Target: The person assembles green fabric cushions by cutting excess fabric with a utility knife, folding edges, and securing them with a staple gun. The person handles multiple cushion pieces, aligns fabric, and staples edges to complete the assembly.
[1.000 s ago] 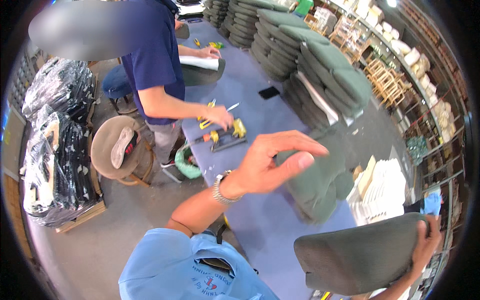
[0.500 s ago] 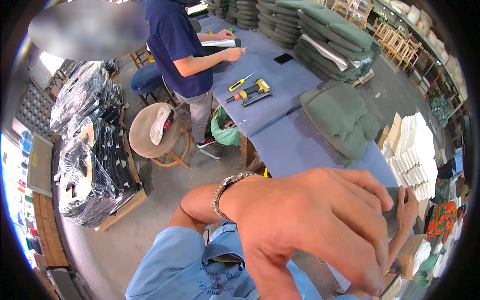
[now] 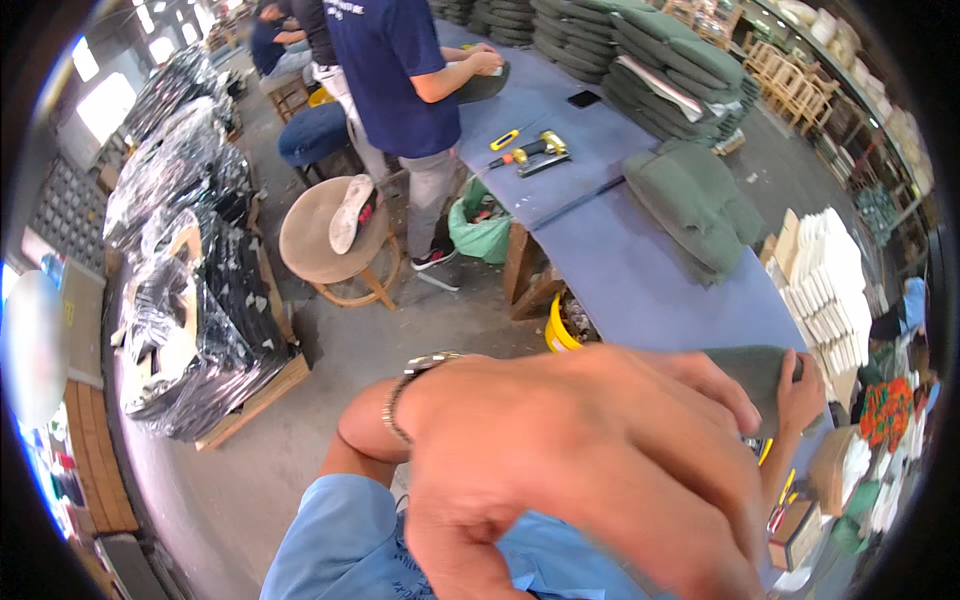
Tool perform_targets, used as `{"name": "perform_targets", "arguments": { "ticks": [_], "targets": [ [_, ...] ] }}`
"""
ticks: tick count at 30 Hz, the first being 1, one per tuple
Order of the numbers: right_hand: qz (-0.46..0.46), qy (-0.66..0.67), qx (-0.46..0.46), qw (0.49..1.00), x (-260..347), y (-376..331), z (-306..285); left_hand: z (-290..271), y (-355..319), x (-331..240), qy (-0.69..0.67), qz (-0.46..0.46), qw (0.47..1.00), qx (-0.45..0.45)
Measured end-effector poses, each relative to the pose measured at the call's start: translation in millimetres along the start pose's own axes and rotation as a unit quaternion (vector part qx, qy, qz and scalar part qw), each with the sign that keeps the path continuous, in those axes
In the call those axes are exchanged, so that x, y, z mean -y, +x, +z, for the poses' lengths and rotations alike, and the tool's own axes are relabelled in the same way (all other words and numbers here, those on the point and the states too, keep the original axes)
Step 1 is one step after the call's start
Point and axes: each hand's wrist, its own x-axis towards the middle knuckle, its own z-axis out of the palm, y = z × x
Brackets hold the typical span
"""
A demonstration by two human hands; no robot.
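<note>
Since a second ago: left hand [image 3: 580, 450] has gone from over the worktop [image 3: 670, 310] to close before the camera, filling the lower middle; a little larger and lower than half a second ago. Grey-green pad [image 3: 745, 370], then held up with its broad face showing at lower right, is now mostly behind the left hand, only its right end in sight; more of it shows than half a second ago. View has swung: yellow bucket [image 3: 565, 330] under the worktop edge now shows plainly. Co-worker [image 3: 395, 80], who a second ago had a hand at the staple gun [image 3: 535, 152], now has hands at a dark pad farther up the worktop

Pose: left forearm in from lower left, elbow bent, metal-band watch [image 3: 396, 402] at wrist. Back of hand up, fingers curled over to the right, thumb pointing down, apart from them. Undersides hidden; cannot tell whether anything is gripped. Right hand [image 3: 803, 395] farther off, forearm rising from lower right, fingers clamped on the pad's right end. Pad lies by the worktop's near right part; contact with the top cannot be told. Green cushion pile [image 3: 695, 205] beyond it, white stack [image 3: 825, 300] to the right
</note>
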Motion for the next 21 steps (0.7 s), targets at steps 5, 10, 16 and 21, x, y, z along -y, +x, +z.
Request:
{"name": "perform_targets", "arguments": {
  "ticks": [5,10,16,21],
  "targets": [
    [-0.05,-0.004,-0.045,0.998,9,-21,-17,5,7,0,0.03,-0.04,0.996,0.077],
    [-0.054,0.034,-0.106,0.992,0,-24,-3,7,31,51,0.116,-0.167,0.961,0.189],
    [-0.034,0.073,-0.179,0.981,-38,-4,6,-37,21,204,0.371,-0.346,0.832,0.223],
    [-0.007,0.097,-0.18,0.979,-71,0,16,-72,-60,364,0.367,-0.405,0.826,0.142]
  ]
}}
